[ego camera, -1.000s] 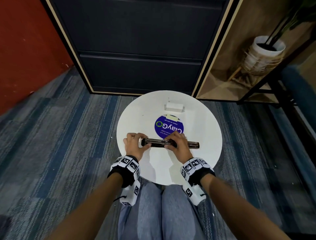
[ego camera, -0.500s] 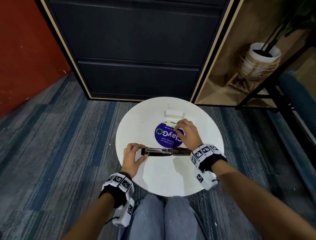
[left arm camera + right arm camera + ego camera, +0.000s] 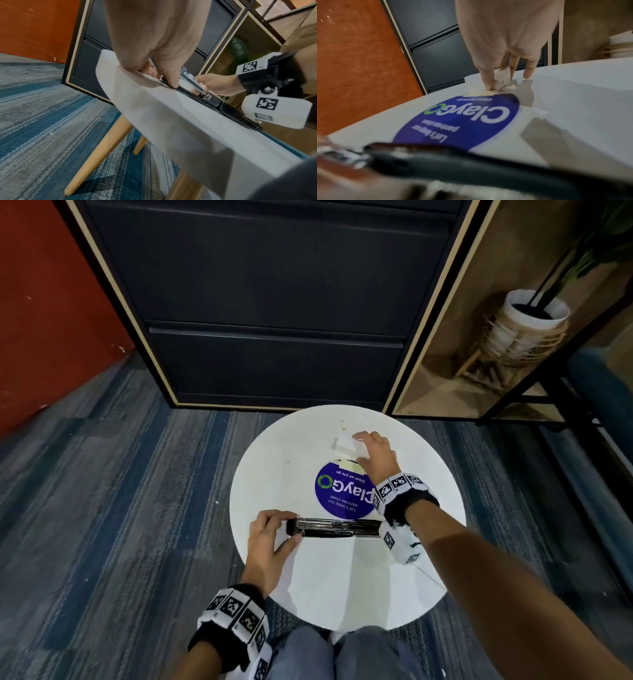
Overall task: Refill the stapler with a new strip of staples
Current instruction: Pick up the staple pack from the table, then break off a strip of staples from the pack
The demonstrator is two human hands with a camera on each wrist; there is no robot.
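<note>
The stapler (image 3: 335,528) lies swung open flat along the white round table (image 3: 342,587), its metal staple channel facing up. My left hand (image 3: 291,527) pinches the stapler's left end between thumb and fingers; the left wrist view shows that grip (image 3: 163,78) on the black base. My right hand (image 3: 359,450) is at the far side of the table, thumb and fingers closed on a small white staple box (image 3: 344,444), which sits askew. In the right wrist view the box (image 3: 503,77) shows between the thumb and fingers. I see no loose staple strip.
A round blue sticker (image 3: 342,491) lies on the table between the stapler and the box. Behind the table stands a dark drawer cabinet (image 3: 274,320). A potted plant (image 3: 527,330) sits on a shelf to the right. Striped carpet surrounds the table.
My right hand left the stapler's right half, moved across the sticker to the far side and took hold of the white box. My left hand stayed on the stapler's left end.
</note>
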